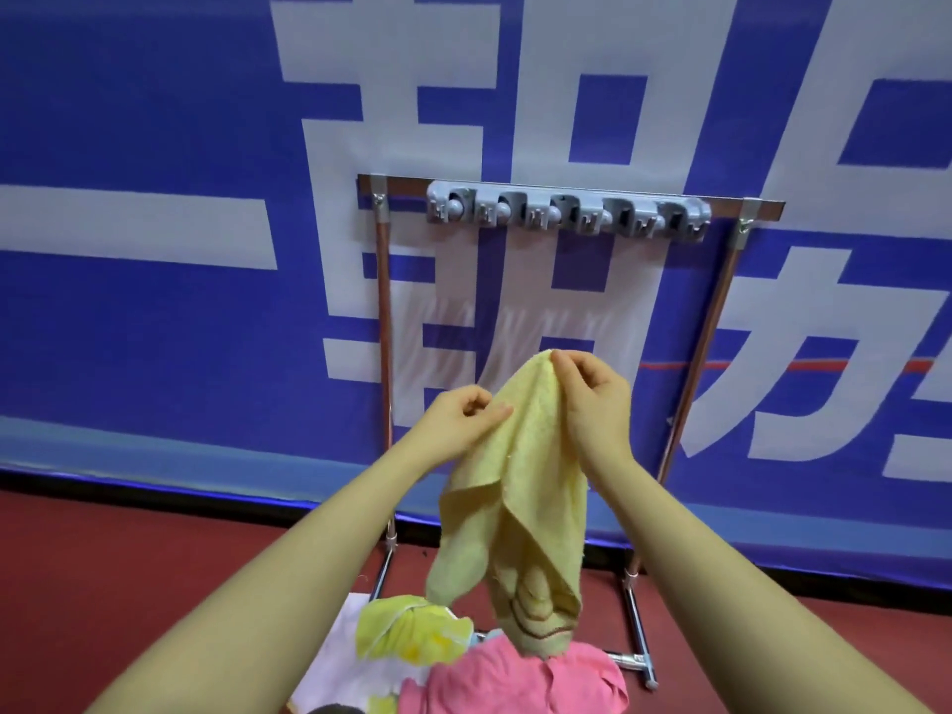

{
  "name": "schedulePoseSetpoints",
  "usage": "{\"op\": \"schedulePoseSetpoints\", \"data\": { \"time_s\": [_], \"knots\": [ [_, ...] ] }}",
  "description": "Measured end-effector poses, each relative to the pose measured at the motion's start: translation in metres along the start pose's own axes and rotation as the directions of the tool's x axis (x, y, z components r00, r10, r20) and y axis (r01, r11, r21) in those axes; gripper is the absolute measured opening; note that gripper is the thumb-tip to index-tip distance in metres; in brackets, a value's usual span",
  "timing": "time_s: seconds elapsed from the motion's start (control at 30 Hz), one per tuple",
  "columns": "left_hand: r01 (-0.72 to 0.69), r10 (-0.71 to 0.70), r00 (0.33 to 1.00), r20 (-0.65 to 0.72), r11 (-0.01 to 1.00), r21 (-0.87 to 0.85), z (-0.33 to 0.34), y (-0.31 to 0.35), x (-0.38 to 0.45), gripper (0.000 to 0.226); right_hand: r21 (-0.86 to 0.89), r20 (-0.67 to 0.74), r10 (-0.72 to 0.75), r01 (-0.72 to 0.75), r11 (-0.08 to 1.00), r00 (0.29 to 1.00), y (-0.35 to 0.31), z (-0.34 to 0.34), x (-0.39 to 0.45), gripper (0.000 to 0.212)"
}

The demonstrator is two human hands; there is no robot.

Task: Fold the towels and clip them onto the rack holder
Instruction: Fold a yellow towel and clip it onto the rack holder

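A pale yellow towel with brown stripes near its lower end hangs in the air in front of me. My right hand pinches its top corner. My left hand grips its left edge a little lower. Above and behind them, a grey clip holder with several empty clips is fixed to the top bar of a metal rack. Below the hanging towel lie a pink towel and a yellow-green towel.
A blue banner with large white characters covers the wall right behind the rack. The floor is red. A white sheet lies under the towel pile. The rack's foot juts out at the lower right.
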State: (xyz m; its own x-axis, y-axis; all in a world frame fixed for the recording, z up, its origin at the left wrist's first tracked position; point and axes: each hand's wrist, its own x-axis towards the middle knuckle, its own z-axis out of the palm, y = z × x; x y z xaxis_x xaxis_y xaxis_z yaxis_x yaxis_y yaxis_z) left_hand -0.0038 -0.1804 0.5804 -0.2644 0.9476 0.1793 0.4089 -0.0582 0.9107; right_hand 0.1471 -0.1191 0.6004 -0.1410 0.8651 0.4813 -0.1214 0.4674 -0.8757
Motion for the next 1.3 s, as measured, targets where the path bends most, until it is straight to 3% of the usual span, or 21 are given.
{"op": "schedulePoseSetpoints", "data": {
  "time_s": [0.13, 0.3, 0.37, 0.47, 0.6, 0.73, 0.9, 1.07, 1.17, 1.3],
  "knots": [
    [0.046, -0.045, 0.998, 0.053, 0.999, -0.021, 0.006, -0.016, -0.004, 0.02, -0.01, -0.076, -0.021, 0.02, 1.0, 0.997, -0.008, -0.011, 0.009, 0.018],
    [-0.017, -0.015, 0.984, -0.176, 0.984, -0.178, 0.009, -0.005, 0.004, 0.011, -0.071, -0.143, 0.0, -0.01, 0.997, 0.99, -0.002, -0.034, 0.008, 0.02],
    [-0.092, 0.054, 0.968, -0.246, 0.985, -0.147, 0.008, 0.007, 0.009, 0.007, -0.108, -0.163, 0.036, -0.054, 0.993, 0.986, 0.007, -0.042, 0.006, 0.02],
    [-0.208, 0.196, 0.957, -0.216, 0.978, -0.035, 0.012, 0.029, 0.015, 0.005, -0.101, -0.177, 0.096, -0.116, 0.988, 0.98, 0.017, -0.047, -0.002, 0.019],
    [-0.25, 0.255, 0.963, -0.093, 0.966, 0.059, 0.019, 0.052, 0.024, 0.006, -0.027, -0.056, 0.154, -0.156, 0.987, 0.986, 0.022, -0.046, -0.011, 0.011],
    [-0.251, 0.249, 0.968, 0.034, 0.955, 0.158, 0.025, 0.06, 0.027, 0.009, 0.069, 0.123, 0.158, -0.168, 0.983, 0.98, 0.014, -0.042, -0.007, 0.02],
    [-0.25, 0.255, 0.967, -0.018, 0.958, 0.144, 0.021, 0.057, 0.022, 0.01, 0.051, 0.255, 0.152, -0.17, 0.984, 0.955, 0.01, -0.032, -0.009, 0.012],
    [-0.168, 0.175, 0.983, -0.05, 0.979, 0.119, 0.013, 0.044, 0.016, 0.017, -0.01, 0.033, 0.069, -0.068, 0.998, 0.997, 0.007, -0.026, -0.008, 0.01],
    [-0.069, 0.069, 0.998, 0.001, 0.996, 0.052, 0.011, 0.028, 0.013, 0.018, 0.024, -0.072, 0.059, -0.057, 0.998, 0.996, 0.005, -0.026, -0.007, 0.01],
    [-0.035, 0.032, 0.996, 0.079, 0.999, 0.033, 0.014, 0.009, 0.007, 0.014, 0.057, -0.144, 0.047, -0.039, 0.998, 0.988, -0.001, -0.031, -0.004, 0.011]
  ]
}}
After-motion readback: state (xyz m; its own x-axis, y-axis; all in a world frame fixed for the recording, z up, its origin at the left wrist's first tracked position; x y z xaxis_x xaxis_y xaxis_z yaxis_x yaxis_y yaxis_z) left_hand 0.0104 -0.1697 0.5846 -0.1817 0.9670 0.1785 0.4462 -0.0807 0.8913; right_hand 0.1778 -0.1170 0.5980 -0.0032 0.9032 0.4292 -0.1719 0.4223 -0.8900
